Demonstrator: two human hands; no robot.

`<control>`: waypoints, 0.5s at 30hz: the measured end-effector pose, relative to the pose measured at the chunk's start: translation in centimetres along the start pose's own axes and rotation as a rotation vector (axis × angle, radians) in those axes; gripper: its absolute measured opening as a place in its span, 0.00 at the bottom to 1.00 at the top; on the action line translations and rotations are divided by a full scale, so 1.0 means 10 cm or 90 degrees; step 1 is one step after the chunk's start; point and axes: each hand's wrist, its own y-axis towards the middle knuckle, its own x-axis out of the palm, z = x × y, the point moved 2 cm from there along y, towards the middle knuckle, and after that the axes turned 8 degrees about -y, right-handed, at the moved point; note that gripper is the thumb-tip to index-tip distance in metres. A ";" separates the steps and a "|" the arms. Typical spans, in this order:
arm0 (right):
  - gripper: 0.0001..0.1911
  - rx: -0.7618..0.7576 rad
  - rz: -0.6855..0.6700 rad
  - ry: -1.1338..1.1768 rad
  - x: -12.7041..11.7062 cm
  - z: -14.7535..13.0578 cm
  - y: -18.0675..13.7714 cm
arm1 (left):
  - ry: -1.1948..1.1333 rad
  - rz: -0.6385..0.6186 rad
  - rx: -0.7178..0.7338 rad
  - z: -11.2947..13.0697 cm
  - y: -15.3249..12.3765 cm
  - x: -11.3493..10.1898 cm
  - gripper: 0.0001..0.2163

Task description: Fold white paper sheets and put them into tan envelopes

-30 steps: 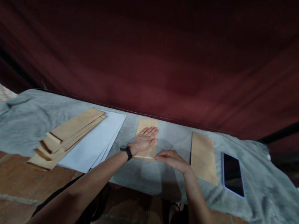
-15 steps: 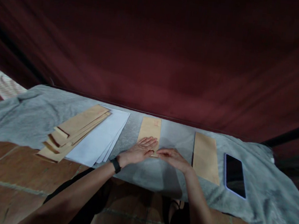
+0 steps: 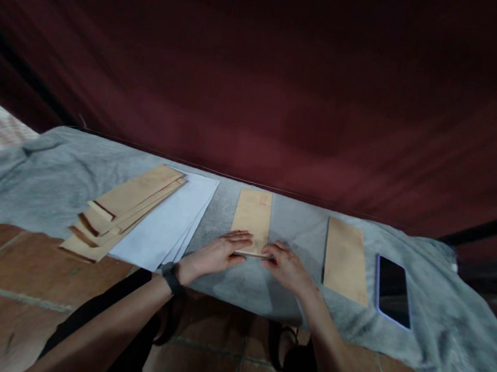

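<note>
A brown paper envelope (image 3: 253, 213) with a red printed mark near its far end lies lengthwise in front of me on a grey cloth. My left hand (image 3: 220, 252) grips its near left corner, fingers laid on top and thumb at the near edge. At the near right corner, my right hand (image 3: 285, 265) pinches the edge between thumb and curled fingers. The near edge between my hands looks straight, like a fold. Left of my hands are white paper sheets (image 3: 169, 216), partly under a fanned stack of brown envelopes (image 3: 134, 197) with open flaps.
Another brown envelope (image 3: 346, 258) lies flat to the right, beside a phone (image 3: 394, 291) in a light purple case. The grey cloth (image 3: 298, 221) covers a long narrow surface. Behind it stands a dark red panel (image 3: 255, 121); below is a tiled floor (image 3: 3, 278).
My left hand has slid left from the envelope's middle to its near left corner, its thumb now at the edge. My right hand has shifted slightly right. The view has tilted a little.
</note>
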 end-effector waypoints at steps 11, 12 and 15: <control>0.08 0.019 0.039 -0.109 -0.02 -0.12 0.03 | 0.070 0.059 -0.017 0.08 0.04 0.06 0.16; 0.08 0.020 0.042 -0.114 -0.01 -0.13 0.04 | 0.074 0.062 -0.016 0.08 0.04 0.07 0.16; 0.08 0.023 0.045 -0.130 0.02 -0.13 0.06 | 0.082 0.072 -0.010 0.07 0.05 0.09 0.15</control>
